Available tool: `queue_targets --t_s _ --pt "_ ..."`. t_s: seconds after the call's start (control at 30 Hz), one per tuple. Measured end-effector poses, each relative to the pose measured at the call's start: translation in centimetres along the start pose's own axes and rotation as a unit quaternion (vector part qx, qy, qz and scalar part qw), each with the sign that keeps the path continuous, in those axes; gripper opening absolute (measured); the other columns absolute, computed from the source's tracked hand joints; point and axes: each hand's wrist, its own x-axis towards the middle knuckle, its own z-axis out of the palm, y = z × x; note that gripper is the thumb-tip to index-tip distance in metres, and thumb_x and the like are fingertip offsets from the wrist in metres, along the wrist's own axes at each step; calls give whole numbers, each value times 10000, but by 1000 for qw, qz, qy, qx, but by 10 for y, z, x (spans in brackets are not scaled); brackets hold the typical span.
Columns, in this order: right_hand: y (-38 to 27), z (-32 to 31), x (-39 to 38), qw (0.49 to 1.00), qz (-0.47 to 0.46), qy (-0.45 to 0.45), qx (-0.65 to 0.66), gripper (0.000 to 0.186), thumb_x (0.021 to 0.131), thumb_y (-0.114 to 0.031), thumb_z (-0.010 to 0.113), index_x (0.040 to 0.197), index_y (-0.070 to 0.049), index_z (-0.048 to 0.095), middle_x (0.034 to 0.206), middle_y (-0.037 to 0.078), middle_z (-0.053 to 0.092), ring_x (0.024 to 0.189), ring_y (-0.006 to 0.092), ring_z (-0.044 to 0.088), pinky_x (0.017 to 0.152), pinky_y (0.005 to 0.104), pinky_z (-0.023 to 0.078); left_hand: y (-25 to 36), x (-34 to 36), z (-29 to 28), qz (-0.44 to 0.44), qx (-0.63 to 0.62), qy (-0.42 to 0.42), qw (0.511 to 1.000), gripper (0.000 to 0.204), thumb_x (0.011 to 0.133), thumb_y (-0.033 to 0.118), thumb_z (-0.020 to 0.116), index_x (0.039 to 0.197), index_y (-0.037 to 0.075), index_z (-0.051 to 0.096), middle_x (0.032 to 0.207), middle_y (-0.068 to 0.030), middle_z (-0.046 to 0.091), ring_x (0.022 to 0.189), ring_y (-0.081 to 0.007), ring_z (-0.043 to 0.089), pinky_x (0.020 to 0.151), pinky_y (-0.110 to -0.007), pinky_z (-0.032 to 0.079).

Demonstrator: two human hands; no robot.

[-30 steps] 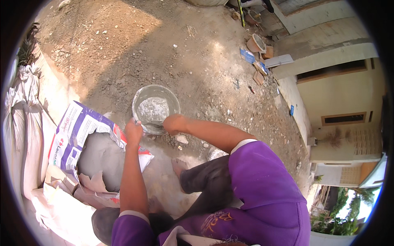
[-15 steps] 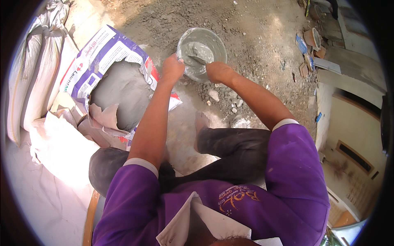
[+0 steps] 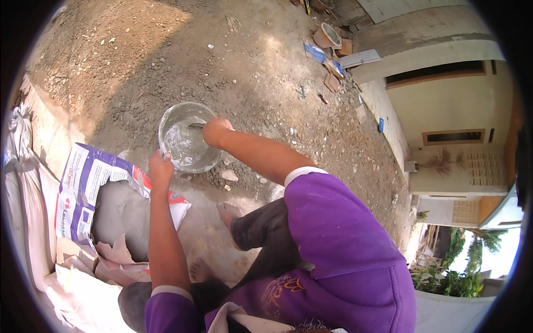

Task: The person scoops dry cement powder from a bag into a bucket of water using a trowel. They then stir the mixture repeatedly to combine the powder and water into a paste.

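Observation:
A grey bucket (image 3: 190, 106) stands on the dirt ground in front of me, smeared inside with wet grey mortar (image 3: 180, 141). The closed fingers of my left hand (image 3: 161, 167) grip its near left rim. Over the right side of the bucket, my right hand (image 3: 217, 132) is closed round a trowel (image 3: 196, 125); its handle is hidden in the fist, and the short dark blade points left into the bucket. Left of my left forearm lies a torn-open bag (image 3: 83, 166), white, purple and red, with dry grey powder (image 3: 119, 213) showing through the hole.
Filled pale sacks (image 3: 33, 205) stand along the far left side. Stones, including a pale one (image 3: 228, 175), lie by the bucket. My bare foot (image 3: 229, 213) rests just behind it. Farther off at the upper right are a clay pot (image 3: 327, 36), broken tiles and a house wall (image 3: 444, 116).
The whole view has swung round, so bucket, bag and hands appear farther left and lower, and more of the house shows. Both hands keep their holds on the rim and the trowel.

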Motion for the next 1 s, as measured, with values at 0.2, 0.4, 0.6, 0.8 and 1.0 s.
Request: queue_targets --t_s 0.2,0.4,0.6,0.8,1.0 --pt "10 17 3 976 -78 -194 62 237 796 -198 662 982 -62 719 981 152 695 855 288 678 639 433 546 -25 9 -1 85 97 43 991 197 935 75 569 1077 -57 605 856 -219 679 653 -292 690 559 -386 540" --pt "4 30 -2 890 -42 -323 319 215 840 -198 642 986 -40 642 817 120 627 623 217 602 518 368 491 -13 -6 0 128 133 75 980 235 904 64 598 1101 -62 614 877 -254 678 729 -379 681 687 -442 510" --pt "-8 -2 -22 898 -151 -236 340 231 841 -168 626 1007 -9 656 788 114 627 563 217 599 484 375 486 -28 -1 -8 -6 48 42 998 234 892 97 618 1076 -47 623 988 -298 660 967 -472 624 810 -509 465" --pt "-21 -20 -26 987 -142 8 70 224 719 -84 621 881 3 747 926 223 707 853 352 699 712 439 545 -35 10 5 10 53 28 998 238 911 93 596 1095 -56 615 986 -293 665 946 -474 632 808 -498 477" --pt "-41 9 -53 972 -235 3 -23 245 697 -80 660 914 -21 756 927 179 722 896 334 700 767 421 546 -12 -5 0 -35 -49 -8 998 313 950 63 550 1220 -95 548 788 -163 659 552 -193 653 462 -317 549"
